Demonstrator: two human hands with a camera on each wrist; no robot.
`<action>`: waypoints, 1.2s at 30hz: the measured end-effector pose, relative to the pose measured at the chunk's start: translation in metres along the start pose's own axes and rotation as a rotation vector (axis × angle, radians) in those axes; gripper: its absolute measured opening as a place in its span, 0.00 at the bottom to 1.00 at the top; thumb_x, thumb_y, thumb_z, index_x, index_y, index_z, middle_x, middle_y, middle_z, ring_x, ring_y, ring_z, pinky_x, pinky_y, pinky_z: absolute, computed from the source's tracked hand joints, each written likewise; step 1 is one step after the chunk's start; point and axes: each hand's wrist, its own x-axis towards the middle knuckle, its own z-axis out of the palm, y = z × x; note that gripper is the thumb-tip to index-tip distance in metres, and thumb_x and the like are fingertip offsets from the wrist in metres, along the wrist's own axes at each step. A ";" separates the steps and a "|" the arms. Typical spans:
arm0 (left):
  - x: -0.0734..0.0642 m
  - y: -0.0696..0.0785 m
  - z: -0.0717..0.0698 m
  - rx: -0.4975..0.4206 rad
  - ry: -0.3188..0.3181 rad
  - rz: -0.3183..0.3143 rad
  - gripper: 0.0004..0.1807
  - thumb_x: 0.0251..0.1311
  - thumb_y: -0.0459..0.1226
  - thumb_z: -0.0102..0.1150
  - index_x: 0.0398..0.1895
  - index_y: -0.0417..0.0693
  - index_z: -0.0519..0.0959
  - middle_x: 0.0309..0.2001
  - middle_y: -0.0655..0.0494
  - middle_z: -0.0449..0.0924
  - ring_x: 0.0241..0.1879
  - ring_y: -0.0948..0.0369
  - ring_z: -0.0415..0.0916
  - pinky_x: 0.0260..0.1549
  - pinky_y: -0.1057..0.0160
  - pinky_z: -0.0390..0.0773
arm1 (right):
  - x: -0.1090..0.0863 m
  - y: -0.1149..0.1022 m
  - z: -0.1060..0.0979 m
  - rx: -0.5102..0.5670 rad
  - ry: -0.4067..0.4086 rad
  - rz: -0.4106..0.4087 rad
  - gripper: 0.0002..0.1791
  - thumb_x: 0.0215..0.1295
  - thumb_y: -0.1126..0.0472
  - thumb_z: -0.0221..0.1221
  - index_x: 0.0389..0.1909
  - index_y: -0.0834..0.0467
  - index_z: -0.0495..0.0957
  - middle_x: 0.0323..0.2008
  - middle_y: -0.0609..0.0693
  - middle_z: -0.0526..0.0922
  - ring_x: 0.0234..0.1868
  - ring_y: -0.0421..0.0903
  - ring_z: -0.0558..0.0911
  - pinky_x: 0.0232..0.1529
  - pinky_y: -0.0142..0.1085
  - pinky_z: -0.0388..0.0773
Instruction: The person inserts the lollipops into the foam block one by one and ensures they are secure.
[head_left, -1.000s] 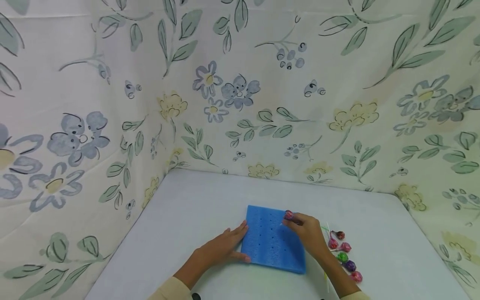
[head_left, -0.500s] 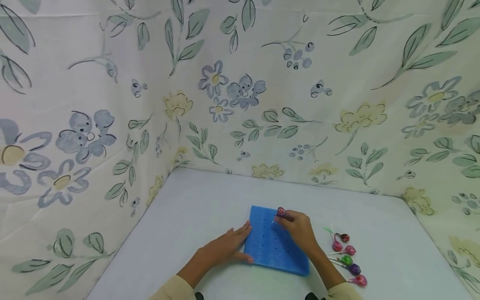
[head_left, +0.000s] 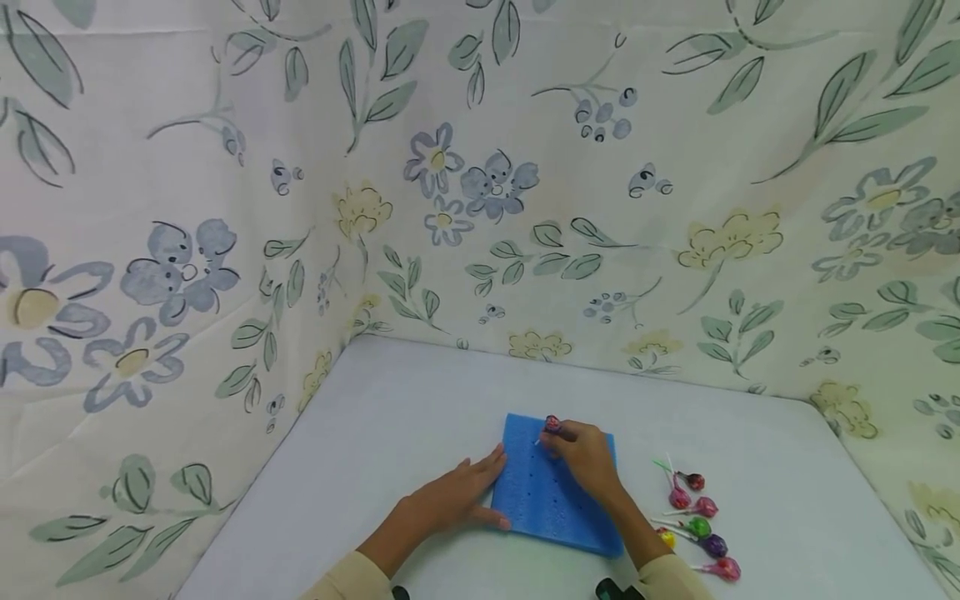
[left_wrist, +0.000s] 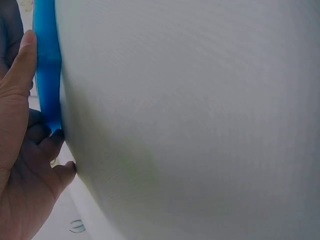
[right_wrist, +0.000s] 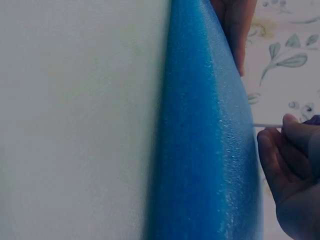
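A blue foam board (head_left: 525,504) with small holes in rows lies on the white table. My right hand (head_left: 588,458) pinches a lollipop (head_left: 552,423) by its stick over the board's far part, candy end up. In the right wrist view the white stick (right_wrist: 267,125) points at the foam face, its tip right at the surface. My left hand (head_left: 457,496) rests along the board's left edge, fingers extended and thumb at the near corner. The left wrist view has these fingers beside the blue foam edge (left_wrist: 48,65).
Right of the board lie several wrapped lollipops, among them a green one (head_left: 699,527), a purple one (head_left: 714,546) and a pink one (head_left: 726,569). A yellow one (head_left: 666,538) sits beside my right forearm. Floral cloth (head_left: 480,208) hangs behind and at the sides.
My right hand has carried the lollipop leftward over the board, towards its far left part. The yellow lollipop has come into sight by the forearm. My left hand stays at the board's edge.
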 end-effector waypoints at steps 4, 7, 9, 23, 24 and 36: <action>-0.001 0.002 0.000 0.007 0.000 -0.002 0.57 0.65 0.68 0.60 0.87 0.48 0.52 0.87 0.54 0.45 0.84 0.53 0.52 0.80 0.45 0.58 | 0.002 0.002 0.003 -0.031 0.008 -0.007 0.04 0.70 0.62 0.69 0.36 0.58 0.90 0.32 0.48 0.91 0.35 0.44 0.89 0.37 0.33 0.88; -0.001 0.003 -0.001 0.017 -0.001 -0.012 0.57 0.64 0.68 0.60 0.87 0.49 0.53 0.87 0.54 0.45 0.84 0.53 0.53 0.80 0.45 0.59 | 0.005 0.002 0.004 -0.041 0.013 -0.010 0.03 0.70 0.62 0.70 0.37 0.57 0.91 0.32 0.48 0.91 0.34 0.43 0.89 0.38 0.33 0.88; -0.001 0.004 -0.001 0.014 -0.005 -0.015 0.57 0.64 0.68 0.60 0.87 0.49 0.53 0.87 0.55 0.45 0.84 0.53 0.52 0.80 0.45 0.58 | 0.006 0.003 0.005 -0.036 0.007 -0.010 0.03 0.69 0.63 0.70 0.38 0.58 0.91 0.32 0.48 0.91 0.35 0.43 0.90 0.38 0.34 0.88; -0.003 0.005 -0.003 0.013 0.000 -0.009 0.57 0.64 0.68 0.61 0.87 0.48 0.53 0.87 0.55 0.45 0.83 0.48 0.54 0.78 0.43 0.62 | 0.010 0.003 0.012 -0.165 -0.071 -0.083 0.04 0.67 0.62 0.72 0.31 0.55 0.90 0.23 0.43 0.83 0.27 0.41 0.78 0.29 0.31 0.72; -0.003 0.005 -0.003 0.012 -0.001 -0.011 0.57 0.64 0.68 0.61 0.87 0.49 0.53 0.87 0.55 0.45 0.83 0.47 0.54 0.78 0.43 0.62 | 0.010 0.003 0.012 -0.166 -0.072 -0.085 0.04 0.67 0.63 0.72 0.32 0.55 0.90 0.23 0.43 0.82 0.27 0.41 0.77 0.28 0.31 0.72; -0.003 0.005 -0.004 0.018 -0.005 -0.021 0.57 0.65 0.68 0.61 0.87 0.49 0.52 0.87 0.55 0.45 0.82 0.44 0.55 0.77 0.43 0.64 | 0.010 0.005 0.013 -0.166 -0.064 -0.074 0.04 0.67 0.61 0.72 0.39 0.57 0.92 0.34 0.46 0.91 0.34 0.41 0.83 0.38 0.35 0.82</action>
